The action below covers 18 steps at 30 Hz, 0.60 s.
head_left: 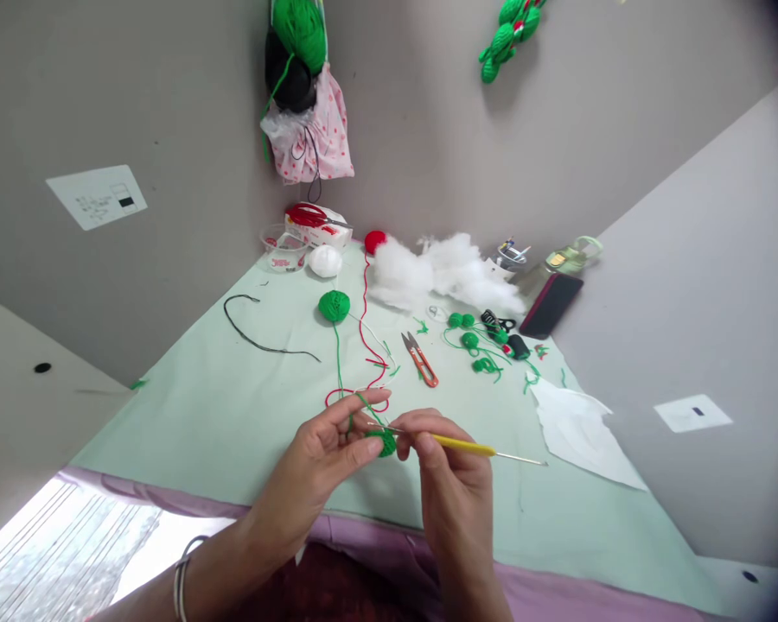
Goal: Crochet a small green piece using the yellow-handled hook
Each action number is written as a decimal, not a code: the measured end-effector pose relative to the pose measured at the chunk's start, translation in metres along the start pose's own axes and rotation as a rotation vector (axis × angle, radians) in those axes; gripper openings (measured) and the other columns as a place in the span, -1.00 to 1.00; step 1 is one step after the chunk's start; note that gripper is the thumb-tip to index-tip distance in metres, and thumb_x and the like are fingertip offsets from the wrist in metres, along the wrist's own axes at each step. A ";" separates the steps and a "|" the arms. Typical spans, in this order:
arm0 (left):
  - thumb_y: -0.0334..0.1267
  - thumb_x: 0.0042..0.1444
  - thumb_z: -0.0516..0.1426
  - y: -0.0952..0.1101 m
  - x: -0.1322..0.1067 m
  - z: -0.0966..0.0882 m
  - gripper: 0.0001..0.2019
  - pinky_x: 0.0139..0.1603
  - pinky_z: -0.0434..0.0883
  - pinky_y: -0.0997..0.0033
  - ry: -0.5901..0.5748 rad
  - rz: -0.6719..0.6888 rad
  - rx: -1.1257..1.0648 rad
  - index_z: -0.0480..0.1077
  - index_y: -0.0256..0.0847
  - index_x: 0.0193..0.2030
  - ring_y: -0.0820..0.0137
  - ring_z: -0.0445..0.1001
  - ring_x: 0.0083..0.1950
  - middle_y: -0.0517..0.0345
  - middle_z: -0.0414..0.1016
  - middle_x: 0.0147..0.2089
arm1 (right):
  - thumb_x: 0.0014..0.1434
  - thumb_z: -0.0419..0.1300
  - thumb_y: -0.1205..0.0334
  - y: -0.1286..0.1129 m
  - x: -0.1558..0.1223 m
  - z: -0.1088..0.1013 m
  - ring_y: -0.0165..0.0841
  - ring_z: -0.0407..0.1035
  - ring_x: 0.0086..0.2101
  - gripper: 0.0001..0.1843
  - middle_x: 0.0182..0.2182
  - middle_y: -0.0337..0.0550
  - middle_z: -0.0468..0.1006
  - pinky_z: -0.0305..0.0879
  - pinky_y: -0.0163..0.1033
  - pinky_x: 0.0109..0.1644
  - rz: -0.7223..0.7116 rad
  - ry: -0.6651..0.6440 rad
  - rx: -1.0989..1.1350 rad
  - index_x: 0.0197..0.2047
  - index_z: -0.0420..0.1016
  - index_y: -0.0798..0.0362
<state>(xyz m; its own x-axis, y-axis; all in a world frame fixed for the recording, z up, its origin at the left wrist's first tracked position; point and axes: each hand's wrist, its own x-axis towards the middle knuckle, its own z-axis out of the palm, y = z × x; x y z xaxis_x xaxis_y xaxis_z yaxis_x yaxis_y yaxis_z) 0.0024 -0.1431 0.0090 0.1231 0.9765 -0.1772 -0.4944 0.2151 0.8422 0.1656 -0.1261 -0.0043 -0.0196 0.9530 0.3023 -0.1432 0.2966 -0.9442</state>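
Observation:
My left hand (328, 449) pinches a small green crocheted piece (384, 443) between thumb and fingers, with green yarn running over its raised index finger. In my right hand (450, 466) is a yellow-handled crochet hook (463, 445), held like a pen. Its thin metal tip reaches the top of the green piece; whether a loop sits on the tip is too small to tell. From the left hand the yarn leads back to a green yarn ball (334, 305). Red yarn (363, 324) lies curled just beyond the fingers, coming from a red ball (375, 242).
Orange thread snips (420, 359) lie beyond my hands. White stuffing (441, 272), a white yarn ball (325, 261) and a plastic tub (283, 250) are at the back. Small green crocheted balls (468, 339), a phone (551, 306) and torn white paper (580, 428) lie right. A black cord (252, 341) is left.

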 end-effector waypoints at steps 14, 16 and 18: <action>-0.10 0.06 0.47 -0.004 0.004 0.000 -0.64 0.04 0.29 0.31 0.050 -0.079 -0.028 0.69 -0.04 0.01 0.33 0.40 -0.09 0.18 0.50 -0.18 | 0.46 0.22 0.19 -0.005 0.000 -0.002 -0.41 0.50 -0.35 -0.78 -0.28 -0.19 0.64 0.46 -0.25 -0.23 -0.041 0.044 -0.055 -0.16 0.73 -0.07; -0.09 0.06 0.47 -0.003 0.005 -0.001 -0.64 0.00 0.27 0.32 0.057 -0.087 -0.011 0.69 -0.04 0.01 0.34 0.35 -0.12 0.18 0.48 -0.21 | 0.48 0.20 0.17 -0.006 -0.001 -0.004 -0.42 0.50 -0.38 -0.74 -0.26 -0.19 0.64 0.46 -0.25 -0.25 -0.037 0.104 -0.021 -0.19 0.71 -0.05; -0.09 0.05 0.47 -0.002 0.005 -0.001 -0.63 -0.03 0.25 0.32 0.062 -0.093 -0.001 0.69 -0.05 0.01 0.34 0.33 -0.13 0.18 0.46 -0.21 | 0.49 0.18 0.17 -0.007 -0.002 -0.005 -0.43 0.50 -0.40 -0.73 -0.26 -0.20 0.64 0.46 -0.26 -0.27 -0.056 0.131 -0.009 -0.20 0.70 -0.04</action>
<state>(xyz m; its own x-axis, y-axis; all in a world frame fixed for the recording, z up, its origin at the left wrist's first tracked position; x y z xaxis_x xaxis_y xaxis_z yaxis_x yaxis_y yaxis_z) 0.0035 -0.1383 0.0059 0.1150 0.9512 -0.2862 -0.4842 0.3053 0.8200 0.1715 -0.1301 0.0009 0.1175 0.9348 0.3352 -0.1320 0.3493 -0.9277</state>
